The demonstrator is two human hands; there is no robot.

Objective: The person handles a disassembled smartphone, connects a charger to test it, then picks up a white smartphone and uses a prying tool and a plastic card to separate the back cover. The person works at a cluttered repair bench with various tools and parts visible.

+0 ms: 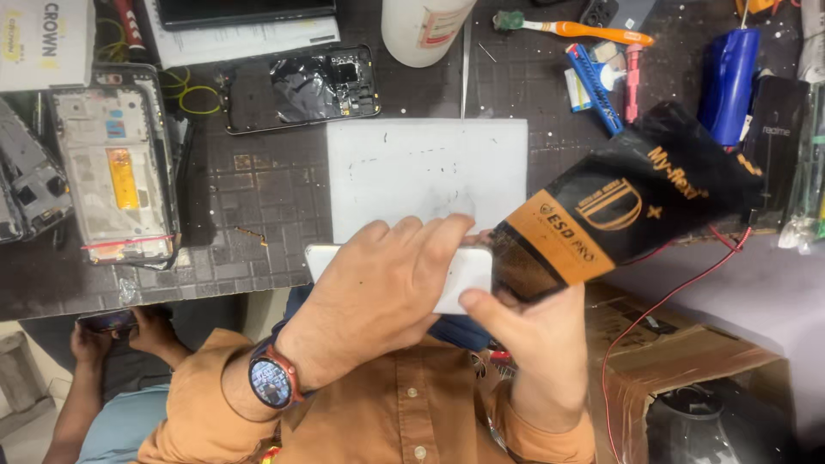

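A white slab (pixel 464 273) is being pinched by the left hand (pixel 378 288) and right hand (pixel 528 331) at the black-and-orange pouch (pixel 627 206) mouth, above the surface (pixel 249 198) edge; a loosened grip could be dropping it.

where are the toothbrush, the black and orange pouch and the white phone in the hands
toothbrush (pixel 574 29), head view, middle of its orange handle
black and orange pouch (pixel 632 202), head view, its black middle
white phone (pixel 464 273), head view, bare right end between the hands
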